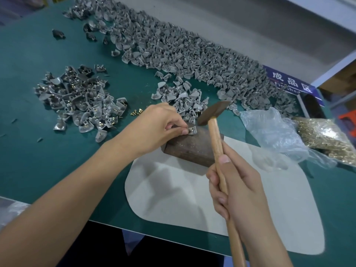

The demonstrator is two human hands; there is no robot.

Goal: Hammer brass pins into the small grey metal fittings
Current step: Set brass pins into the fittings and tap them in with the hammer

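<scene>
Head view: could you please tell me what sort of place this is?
Probably a small factory assembly bench: a huge pile of grey fittings, a bag of brass pins, and a blue sign partly reading "Finished".

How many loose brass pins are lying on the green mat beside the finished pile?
3 that I can make out: the loose brass pins lie clustered between the finished pile and the left hand. More may be hidden under fittings.
</scene>
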